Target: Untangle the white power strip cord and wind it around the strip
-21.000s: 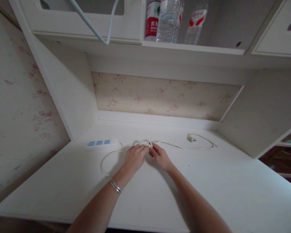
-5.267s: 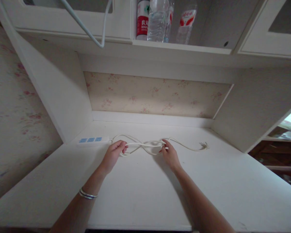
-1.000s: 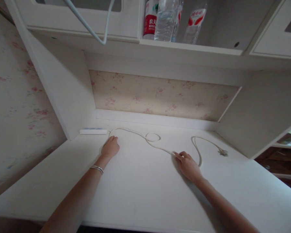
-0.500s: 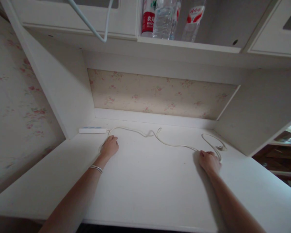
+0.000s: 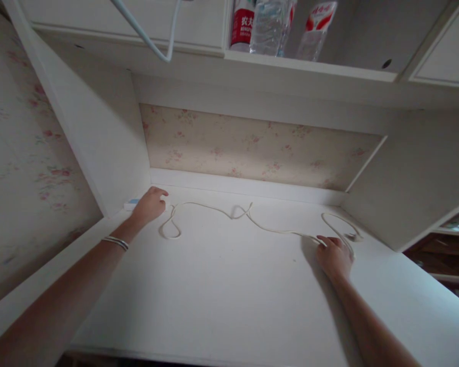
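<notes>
At left, the left hand (image 5: 149,205), finger and thumb spread, partly hides the power strip (image 5: 130,205); the right hand (image 5: 334,257) pinches the cord (image 5: 270,229).

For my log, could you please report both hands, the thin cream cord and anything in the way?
Right hand holding cord. Left hand at white, blue-socketed power strip, hiding much of it. Cord looped near strip.

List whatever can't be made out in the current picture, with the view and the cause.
- Power strip: head view, mostly behind the left hand; whether the hand grips it is unclear.
- Cord: head view, the stretch in the right hand is covered by that hand.
- Plug: head view, prongs too small and blurred.
- Bottles: head view, tops cut off by the upper edge.
</notes>
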Tool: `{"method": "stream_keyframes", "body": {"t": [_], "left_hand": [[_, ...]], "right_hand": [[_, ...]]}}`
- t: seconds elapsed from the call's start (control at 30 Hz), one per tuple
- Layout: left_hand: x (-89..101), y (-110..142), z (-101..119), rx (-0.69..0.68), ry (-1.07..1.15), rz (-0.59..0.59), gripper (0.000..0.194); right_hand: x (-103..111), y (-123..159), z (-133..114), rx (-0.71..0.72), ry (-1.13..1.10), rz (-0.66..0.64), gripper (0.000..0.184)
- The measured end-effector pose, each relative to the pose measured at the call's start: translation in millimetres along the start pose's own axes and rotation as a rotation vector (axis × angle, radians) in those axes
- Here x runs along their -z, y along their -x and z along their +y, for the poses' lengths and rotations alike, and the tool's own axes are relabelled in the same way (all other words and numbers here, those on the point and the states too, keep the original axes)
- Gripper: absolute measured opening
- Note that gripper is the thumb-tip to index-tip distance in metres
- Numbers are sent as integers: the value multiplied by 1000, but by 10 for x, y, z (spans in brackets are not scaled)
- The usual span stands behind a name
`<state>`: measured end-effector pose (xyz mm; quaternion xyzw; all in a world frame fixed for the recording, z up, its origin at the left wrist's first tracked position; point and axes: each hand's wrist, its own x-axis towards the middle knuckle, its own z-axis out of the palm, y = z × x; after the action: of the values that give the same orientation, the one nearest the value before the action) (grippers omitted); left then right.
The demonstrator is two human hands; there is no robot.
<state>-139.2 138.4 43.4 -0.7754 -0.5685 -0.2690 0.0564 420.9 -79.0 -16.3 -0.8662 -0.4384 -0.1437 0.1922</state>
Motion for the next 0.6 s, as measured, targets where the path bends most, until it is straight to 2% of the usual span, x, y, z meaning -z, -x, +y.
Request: {"method": "stream_keyframes", "body": {"t": [0.07,0.13,0.23,0.3,0.4,0.47,0.6], "left_hand": [[52,-66,-276,-16,-137,-127,50],[29,-78,-502,45,-230,-313,60],[-77,-43,-698,102,-258,-416,66],[-131,-26,-744,122,-260,-437,66],[-132,-39,-747,139,-279,-447,67],[-97,-55,-731,145,-301,-475,71],[-50,4,-660,99,-259,-589,74]], "right_hand": [[26,43,-150,158,-2,90,36],[62,120,-394,363,-74,136,33],[163,337,-927,684,-306,107,28],[265,550,-1349,841,-459,20,29],[435,905,-1962,1000,-636,-138,31],[525,1111,-2300,1058,-704,-241,31],[577,1361,-2714,1073,-757,-345,38]]}}
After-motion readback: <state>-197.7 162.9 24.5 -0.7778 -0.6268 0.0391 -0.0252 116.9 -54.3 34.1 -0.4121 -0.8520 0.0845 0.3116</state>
